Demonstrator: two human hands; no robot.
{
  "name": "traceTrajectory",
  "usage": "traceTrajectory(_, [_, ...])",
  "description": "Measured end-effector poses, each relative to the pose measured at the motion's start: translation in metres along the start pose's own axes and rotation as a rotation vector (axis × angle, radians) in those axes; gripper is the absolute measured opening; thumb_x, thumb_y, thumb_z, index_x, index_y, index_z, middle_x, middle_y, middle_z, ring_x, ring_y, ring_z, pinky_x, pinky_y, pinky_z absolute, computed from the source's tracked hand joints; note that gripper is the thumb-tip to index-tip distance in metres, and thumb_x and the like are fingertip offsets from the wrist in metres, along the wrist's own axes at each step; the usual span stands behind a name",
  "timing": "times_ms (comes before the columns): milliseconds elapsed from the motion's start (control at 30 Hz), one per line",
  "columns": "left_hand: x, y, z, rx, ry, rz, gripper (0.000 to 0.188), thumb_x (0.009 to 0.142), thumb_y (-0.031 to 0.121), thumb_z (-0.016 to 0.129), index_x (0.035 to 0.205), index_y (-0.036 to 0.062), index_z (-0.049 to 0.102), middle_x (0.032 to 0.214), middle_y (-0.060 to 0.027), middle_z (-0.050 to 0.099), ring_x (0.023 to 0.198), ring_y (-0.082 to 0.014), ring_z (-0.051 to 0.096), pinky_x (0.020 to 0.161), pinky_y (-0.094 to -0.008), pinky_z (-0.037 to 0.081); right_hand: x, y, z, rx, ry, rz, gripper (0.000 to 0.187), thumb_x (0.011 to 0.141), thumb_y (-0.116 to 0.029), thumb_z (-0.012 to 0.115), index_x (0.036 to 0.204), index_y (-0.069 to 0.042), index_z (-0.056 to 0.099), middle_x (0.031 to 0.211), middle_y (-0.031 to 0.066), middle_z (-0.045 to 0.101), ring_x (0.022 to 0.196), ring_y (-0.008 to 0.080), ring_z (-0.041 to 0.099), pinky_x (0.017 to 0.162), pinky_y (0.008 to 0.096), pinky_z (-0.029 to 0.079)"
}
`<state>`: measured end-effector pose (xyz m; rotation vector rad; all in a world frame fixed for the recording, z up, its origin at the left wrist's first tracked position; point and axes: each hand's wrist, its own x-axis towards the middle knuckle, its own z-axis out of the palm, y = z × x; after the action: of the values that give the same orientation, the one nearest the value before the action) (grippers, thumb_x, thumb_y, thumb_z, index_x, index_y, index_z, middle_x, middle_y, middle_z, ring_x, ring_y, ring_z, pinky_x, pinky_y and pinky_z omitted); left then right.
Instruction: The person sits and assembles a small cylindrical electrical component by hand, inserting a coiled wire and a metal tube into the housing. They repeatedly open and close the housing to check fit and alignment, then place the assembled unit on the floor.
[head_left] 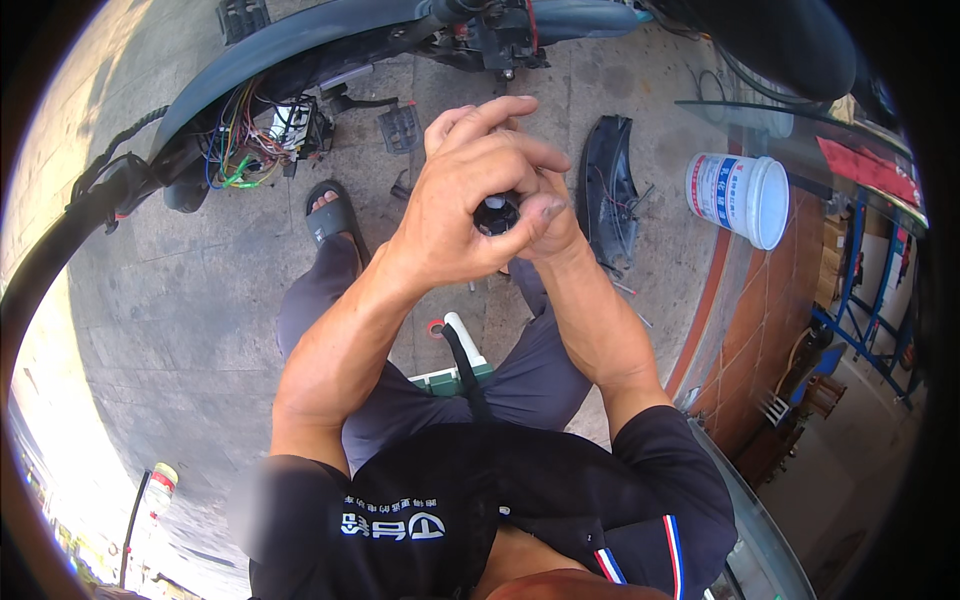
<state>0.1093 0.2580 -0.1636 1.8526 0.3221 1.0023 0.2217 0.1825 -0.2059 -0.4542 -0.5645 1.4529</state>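
Note:
In front of my chest, my left hand (455, 190) is curled round a black, round-ended thing (496, 213). Only its dark end shows, ringed by thumb and forefinger, so I cannot tell its exact kind. My right hand (557, 222) is pressed close against the left from the right side. Most of its fingers are hidden behind the left hand, so what it grips does not show. Beyond both hands stands an electric scooter (290, 50) with panels off, and a bundle of coloured wires (240, 140) hangs out of it.
A curved black plastic panel (605, 185) lies on the ground to the right, near a white bucket (735, 198). Between my legs is a green and white case (462, 372) with a red ring-shaped roll (436, 328) beside it. A black pedal-like part (400, 128) lies beyond my sandalled foot (335, 215).

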Motion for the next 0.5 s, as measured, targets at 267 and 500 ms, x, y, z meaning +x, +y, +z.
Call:
traceTrajectory(267, [0.001, -0.002, -0.006, 0.029, -0.006, -0.018, 0.015, 0.079, 0.011, 0.073, 0.077, 0.0043, 0.06, 0.106, -0.0117, 0.073, 0.125, -0.0414, 0.055, 0.106, -0.0506, 0.038, -0.002, -0.001, -0.01, -0.245, 0.155, 0.153, 0.044, 0.094, -0.027, 0.068, 0.127, -0.001, 0.056, 0.113, 0.0054, 0.061, 0.105, 0.0137, 0.06, 0.089, 0.0303, 0.05])
traceTrajectory(500, [0.002, -0.01, -0.009, -0.062, 0.029, -0.054, 0.015, 0.077, 0.013, 0.074, 0.077, 0.0082, 0.06, 0.104, -0.0041, 0.073, 0.128, -0.0397, 0.052, 0.103, -0.0509, 0.033, 0.001, -0.008, -0.017, -0.065, 0.138, 0.204, 0.035, 0.093, -0.025, 0.071, 0.115, -0.001, 0.06, 0.077, -0.0034, 0.055, 0.059, 0.0014, 0.044, 0.049, 0.0183, 0.031])
